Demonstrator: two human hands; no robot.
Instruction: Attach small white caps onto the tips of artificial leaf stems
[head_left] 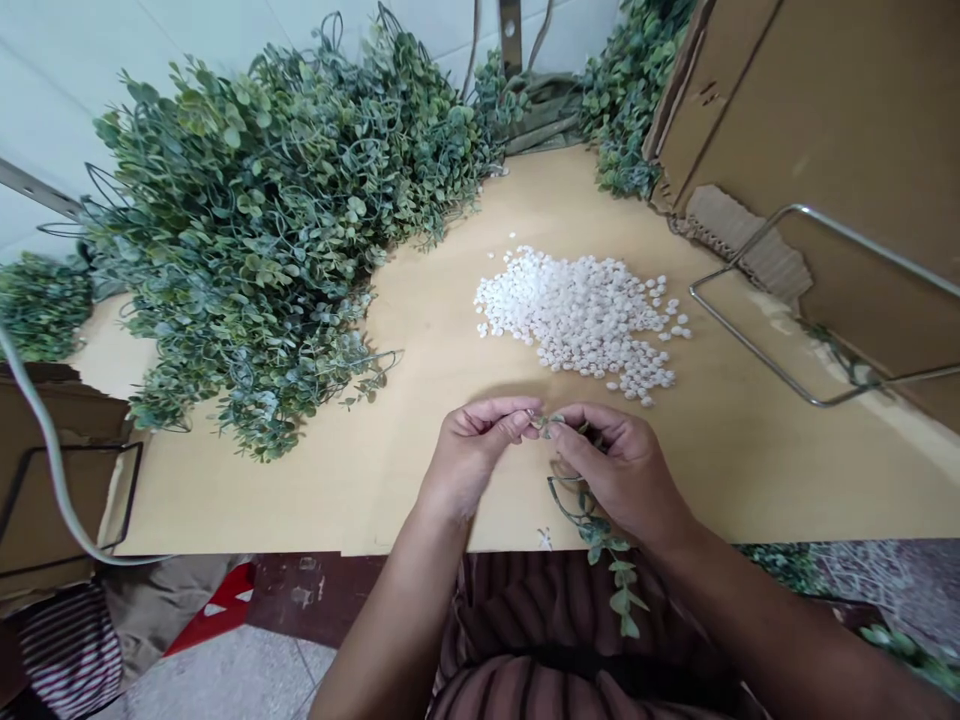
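Note:
My right hand [626, 465] is closed on an artificial leaf sprig [619, 570], whose thin stem and small green leaves hang down past the table's front edge. Fingertip to fingertip with it, my left hand [480, 445] pinches at the tip of the same sprig; whatever small piece sits between those fingers is mostly hidden. Just beyond both hands lies a spread-out pile of small white plastic pieces [585, 315] on the tan tabletop [427, 330]. To the left rises a big heap of artificial green foliage [262, 220].
Cardboard with a bent metal wire frame [780, 390] stands at the right. Another dark wire frame [135, 490] and a pale cable [52, 450] are at the left edge. More greenery [630, 100] lies against the back. Part of another person in striped clothing [67, 640] shows at lower left.

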